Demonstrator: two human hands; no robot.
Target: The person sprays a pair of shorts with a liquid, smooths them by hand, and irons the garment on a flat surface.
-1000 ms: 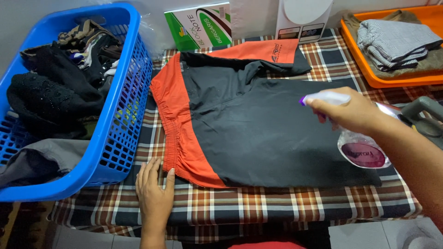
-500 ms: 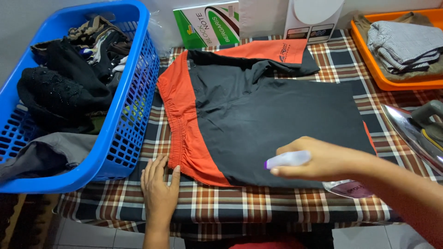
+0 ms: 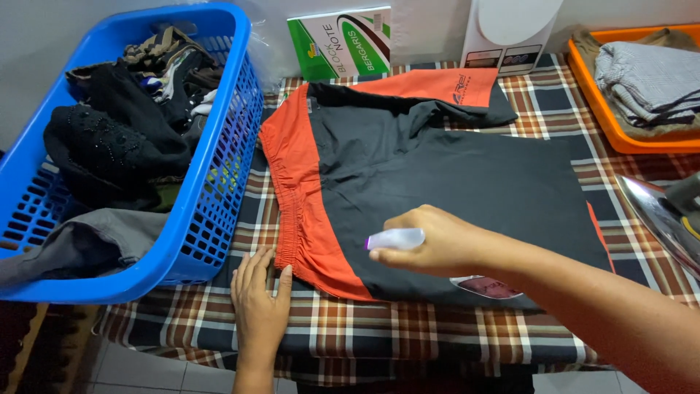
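Leftward goes the right hand (image 3: 437, 244) since a moment ago, fingers clamped on a pale spray bottle (image 3: 397, 238) over the black-and-orange shorts (image 3: 437, 182) spread across the plaid worktop (image 3: 408, 335). Left hand (image 3: 261, 300) lies flat, fingers together, touching the orange waistband (blue laundry basket (image 3: 219, 197) just beside).

A plaid-covered table (image 3: 408, 332) fills the frame. On it lie black-and-orange shorts (image 3: 437, 190) at centre, a blue laundry basket (image 3: 211, 211) at left, an orange tray (image 3: 620, 124) upper right. What seems an iron (image 3: 660, 215) sits at the right edge.
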